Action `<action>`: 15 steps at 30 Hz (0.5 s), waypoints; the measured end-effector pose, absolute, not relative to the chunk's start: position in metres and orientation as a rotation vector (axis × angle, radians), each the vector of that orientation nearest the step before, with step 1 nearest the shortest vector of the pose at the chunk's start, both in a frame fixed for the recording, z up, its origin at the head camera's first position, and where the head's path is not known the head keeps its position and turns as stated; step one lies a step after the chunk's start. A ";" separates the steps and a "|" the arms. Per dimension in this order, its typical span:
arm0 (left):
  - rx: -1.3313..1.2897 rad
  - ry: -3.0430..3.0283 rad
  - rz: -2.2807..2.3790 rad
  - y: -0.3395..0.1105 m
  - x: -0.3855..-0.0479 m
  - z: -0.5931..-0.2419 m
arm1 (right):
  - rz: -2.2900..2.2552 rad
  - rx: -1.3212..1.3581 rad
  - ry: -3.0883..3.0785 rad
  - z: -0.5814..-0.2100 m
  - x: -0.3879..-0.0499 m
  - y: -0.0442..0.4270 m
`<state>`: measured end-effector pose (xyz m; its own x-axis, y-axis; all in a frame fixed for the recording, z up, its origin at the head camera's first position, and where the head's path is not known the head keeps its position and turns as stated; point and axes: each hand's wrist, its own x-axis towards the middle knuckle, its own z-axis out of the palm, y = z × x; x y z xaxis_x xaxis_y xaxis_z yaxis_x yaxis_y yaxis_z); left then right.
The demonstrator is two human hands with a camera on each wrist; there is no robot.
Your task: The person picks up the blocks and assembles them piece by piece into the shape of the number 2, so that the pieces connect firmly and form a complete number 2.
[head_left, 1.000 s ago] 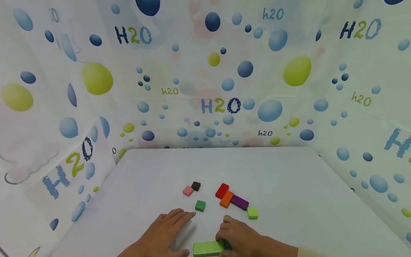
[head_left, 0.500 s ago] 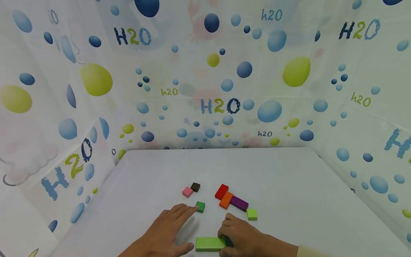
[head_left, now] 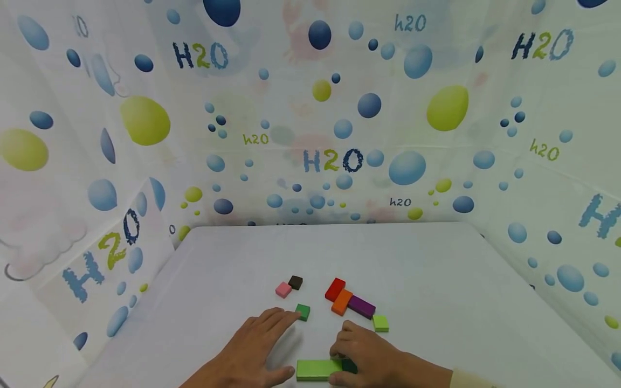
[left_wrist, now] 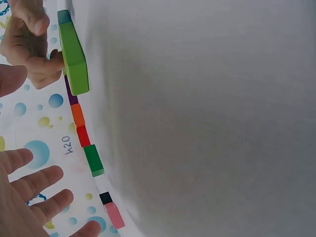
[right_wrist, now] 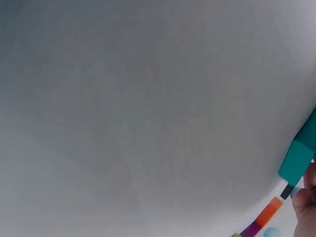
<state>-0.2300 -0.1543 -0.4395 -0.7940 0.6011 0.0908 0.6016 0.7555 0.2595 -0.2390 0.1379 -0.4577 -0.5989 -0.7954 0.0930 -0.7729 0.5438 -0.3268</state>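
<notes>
Near the front edge of the white table, a long light green block lies with a dark teal block against its right end. My right hand is over that joint, fingers curled on the far side and thumb on the near side, holding the teal block; it covers much of it. To the left, my left hand is spread with straight fingers and holds nothing. Its index fingertip overlaps a small green cube in the head view; contact cannot be made out.
Beyond the hands lie pink and black cubes, touching. Red, orange and purple blocks form a cluster, with a lime square block beside it. A bubble-printed curtain surrounds the table.
The light green and teal blocks have shifted slightly away from me and to the right, along with my right hand. My left hand has moved slightly forward. The last half second shows hardly any motion.
</notes>
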 end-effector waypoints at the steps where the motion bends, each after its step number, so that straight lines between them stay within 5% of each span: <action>1: -1.005 -2.948 -0.439 -0.153 -0.231 -0.439 | -0.534 -1.376 2.712 -0.458 -0.240 0.139; 15: -1.017 -2.903 -0.464 -0.131 -0.248 -0.438 | -0.373 -1.033 3.181 -0.452 -0.267 0.153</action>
<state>-0.2482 -0.1312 -0.4382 -0.7856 0.6057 0.1261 0.6148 0.7416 0.2682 -0.2667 0.1531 -0.4518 -0.7890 -0.5483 0.2772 -0.5975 0.7897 -0.1388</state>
